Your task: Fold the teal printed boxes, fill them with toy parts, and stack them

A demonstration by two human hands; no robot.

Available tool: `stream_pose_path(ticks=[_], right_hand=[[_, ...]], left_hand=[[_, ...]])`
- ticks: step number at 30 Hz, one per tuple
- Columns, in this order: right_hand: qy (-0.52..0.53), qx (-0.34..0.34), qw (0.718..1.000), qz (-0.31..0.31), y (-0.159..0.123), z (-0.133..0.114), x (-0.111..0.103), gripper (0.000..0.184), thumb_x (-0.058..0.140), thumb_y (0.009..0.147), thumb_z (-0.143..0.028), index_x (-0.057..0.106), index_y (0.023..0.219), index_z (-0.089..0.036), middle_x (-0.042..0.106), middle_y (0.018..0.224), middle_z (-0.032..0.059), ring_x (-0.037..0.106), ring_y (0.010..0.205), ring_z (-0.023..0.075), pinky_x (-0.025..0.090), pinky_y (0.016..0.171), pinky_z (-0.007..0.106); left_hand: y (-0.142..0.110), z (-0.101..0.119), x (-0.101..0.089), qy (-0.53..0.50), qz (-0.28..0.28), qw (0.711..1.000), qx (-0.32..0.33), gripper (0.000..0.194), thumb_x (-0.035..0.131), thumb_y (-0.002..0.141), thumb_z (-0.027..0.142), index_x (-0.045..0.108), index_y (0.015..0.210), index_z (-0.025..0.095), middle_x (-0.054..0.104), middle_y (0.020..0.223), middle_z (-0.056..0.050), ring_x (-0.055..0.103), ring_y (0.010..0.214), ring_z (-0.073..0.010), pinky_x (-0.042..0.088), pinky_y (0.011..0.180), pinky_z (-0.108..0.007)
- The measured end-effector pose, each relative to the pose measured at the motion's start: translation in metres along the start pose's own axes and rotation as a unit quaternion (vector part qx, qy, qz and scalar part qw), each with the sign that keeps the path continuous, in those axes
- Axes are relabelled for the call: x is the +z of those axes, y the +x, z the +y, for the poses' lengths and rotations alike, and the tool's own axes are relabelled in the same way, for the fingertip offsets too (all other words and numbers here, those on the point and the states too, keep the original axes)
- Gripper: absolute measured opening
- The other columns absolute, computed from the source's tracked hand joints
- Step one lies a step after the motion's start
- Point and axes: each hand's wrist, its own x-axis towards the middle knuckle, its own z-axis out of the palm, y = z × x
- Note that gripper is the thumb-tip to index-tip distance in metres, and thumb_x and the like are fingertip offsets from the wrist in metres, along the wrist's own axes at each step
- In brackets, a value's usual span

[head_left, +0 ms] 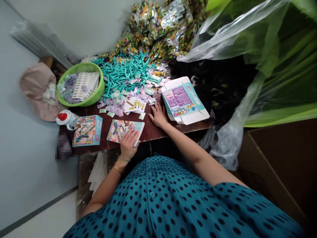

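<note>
My left hand (129,142) grips the near right part of a colourful printed box (116,129) lying by the table's front edge. Its fingers rest over the printed face and the thumb is at the side. My right hand (158,115) is open, fingers spread on the tabletop, holding nothing. Just right of it lies a stack of flattened printed cartons (183,100). Beyond my hands are a stack of white cards with yellow shapes (135,105), many small purple and green packets (116,102) and a heap of teal sticks (128,72).
A green basin (99,94) with packets and white sheets stands left, beside a lidded cup (71,120) and an upright printed carton (85,132). Bags of coloured pieces (158,29) pile up at the back. Clear plastic film (223,43) hangs at right.
</note>
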Motion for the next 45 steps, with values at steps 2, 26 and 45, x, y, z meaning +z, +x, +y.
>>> stream_pose_path(ticks=[2,26,45], right_hand=[[0.002,-0.009,1.0,-0.001,0.0,0.0,0.0,0.056,0.046,0.101,-0.042,0.049,0.147,-0.01,0.032,0.165,0.0198,0.016,0.157,0.0364,0.01,0.125,0.063],[0.242,-0.159,0.955,-0.068,-0.142,0.003,-0.06,0.037,0.043,0.104,-0.037,0.075,0.122,-0.034,0.077,0.114,0.008,0.069,0.107,0.0288,0.055,0.093,0.051],[-0.018,-0.182,0.977,-0.108,0.079,-0.086,0.008,0.055,0.051,0.1,-0.03,0.049,0.148,-0.003,0.045,0.157,0.0242,0.032,0.149,0.0395,0.024,0.121,0.056]], left_hand=[[0.005,0.002,-0.024,-0.037,0.068,0.997,-0.027,0.036,0.054,0.101,0.033,0.068,0.133,0.026,0.073,0.128,-0.01,0.065,0.127,-0.0282,0.046,0.108,-0.045],[0.013,-0.007,-0.072,-0.114,0.271,0.915,-0.275,0.054,0.052,0.096,0.064,0.079,0.094,0.017,0.075,0.085,-0.007,0.071,0.082,-0.0227,0.054,0.078,-0.033],[-0.035,0.017,-0.075,-0.041,0.091,0.993,-0.063,0.039,0.045,0.104,0.047,0.072,0.122,0.025,0.077,0.114,-0.01,0.071,0.111,-0.0263,0.054,0.1,-0.044]])
